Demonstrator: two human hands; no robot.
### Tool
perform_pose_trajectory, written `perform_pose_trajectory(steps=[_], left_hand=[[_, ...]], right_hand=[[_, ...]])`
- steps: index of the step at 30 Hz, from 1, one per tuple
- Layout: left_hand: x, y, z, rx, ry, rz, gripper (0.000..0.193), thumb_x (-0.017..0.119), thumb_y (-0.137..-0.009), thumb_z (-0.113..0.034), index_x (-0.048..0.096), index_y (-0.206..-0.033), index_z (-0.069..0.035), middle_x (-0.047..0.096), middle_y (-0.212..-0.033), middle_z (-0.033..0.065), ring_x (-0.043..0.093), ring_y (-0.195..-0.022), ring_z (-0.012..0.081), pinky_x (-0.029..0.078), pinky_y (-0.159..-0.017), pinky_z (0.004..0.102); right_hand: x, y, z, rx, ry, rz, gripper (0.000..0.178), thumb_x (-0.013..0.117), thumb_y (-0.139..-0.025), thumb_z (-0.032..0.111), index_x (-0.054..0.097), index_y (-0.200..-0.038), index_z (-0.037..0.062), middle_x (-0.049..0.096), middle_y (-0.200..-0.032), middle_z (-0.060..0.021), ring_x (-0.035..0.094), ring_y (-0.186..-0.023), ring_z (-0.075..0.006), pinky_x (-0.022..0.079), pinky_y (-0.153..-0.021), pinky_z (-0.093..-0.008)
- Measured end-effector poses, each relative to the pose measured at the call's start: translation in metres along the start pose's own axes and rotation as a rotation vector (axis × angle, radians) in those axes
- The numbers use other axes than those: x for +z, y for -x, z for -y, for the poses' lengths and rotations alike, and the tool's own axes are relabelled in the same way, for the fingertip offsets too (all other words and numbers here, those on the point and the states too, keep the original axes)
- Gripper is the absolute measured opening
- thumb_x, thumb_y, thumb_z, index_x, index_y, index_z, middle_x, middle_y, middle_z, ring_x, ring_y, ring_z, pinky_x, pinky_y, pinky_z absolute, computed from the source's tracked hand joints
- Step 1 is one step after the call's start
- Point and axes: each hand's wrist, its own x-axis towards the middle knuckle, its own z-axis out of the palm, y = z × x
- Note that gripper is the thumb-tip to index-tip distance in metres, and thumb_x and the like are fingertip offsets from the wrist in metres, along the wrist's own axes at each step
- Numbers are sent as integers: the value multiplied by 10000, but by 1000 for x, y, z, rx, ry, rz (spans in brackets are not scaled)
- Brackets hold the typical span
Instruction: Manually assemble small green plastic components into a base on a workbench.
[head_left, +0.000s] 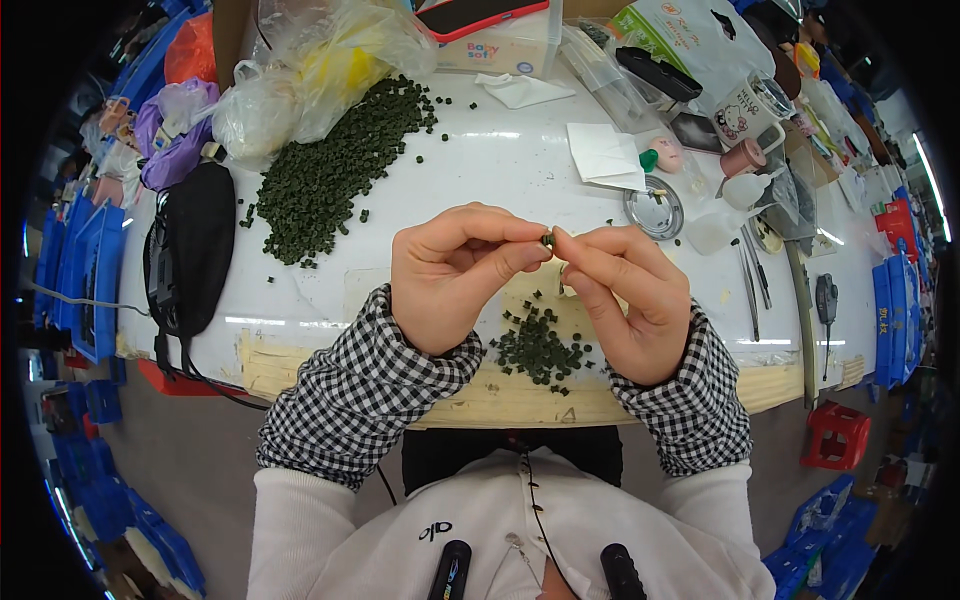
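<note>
My left hand [445,275] pinches a small dark green spool-like part [548,241] between thumb and forefinger, above the middle of the table. My right hand [635,300] meets it there, its forefinger tip pressed to the part's other side and its thumb curled beneath. Fingertips cover most of the part, so its details are hidden. Below and between the hands lies a small pile of similar dark green parts [540,345], close to the table's front edge. A much larger heap of them [335,165] spreads over the far left.
On the left, a black pouch [200,250] lies beside plastic bags [300,100]. Across the back right are white paper [605,155], a round metal dish [653,208], a mug [745,112] and a pink spool [743,158]. Tweezers [748,290] rest on the right.
</note>
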Motion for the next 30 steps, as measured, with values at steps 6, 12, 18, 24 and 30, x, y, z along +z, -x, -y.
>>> perform_pose_trajectory(steps=[6,12,18,24,30], left_hand=[[-1,0,1,10,-15,23,170,653,-829,91,668,-994,51,668,-955,126,647,-887,165,537,-800,263],[-2,1,-2,-31,-17,29,167,657,-827,88,664,-990,57,664,-967,125,643,-903,165,536,-814,260],[0,1,-3,-55,-27,15,168,659,-826,87,656,-992,62,656,-971,126,643,-903,166,539,-813,260],[0,0,-2,-28,-38,65,165,656,-829,87,660,-991,60,657,-964,125,644,-899,162,531,-804,254],[0,2,-3,-35,-47,109,167,653,-828,90,666,-990,55,661,-949,122,645,-895,160,529,-803,256]], right_hand=[[1,0,-1,-42,60,-1,342,631,-832,-68,635,-1169,-12,627,-974,-116,608,-786,-191,498,-681,-252],[0,-2,-3,-106,132,-7,344,657,-812,-63,646,-1151,-9,635,-939,-103,601,-759,-193,496,-659,-257],[-1,-2,0,-41,104,-30,315,661,-807,-58,661,-1118,-9,637,-933,-114,616,-764,-190,508,-664,-259],[-2,-3,-1,6,21,-72,243,674,-811,-39,678,-1052,-10,644,-881,-117,633,-754,-175,511,-671,-256],[1,0,-4,87,-95,-110,161,696,-798,-27,682,-958,-12,647,-853,-111,636,-734,-167,510,-671,-254]])
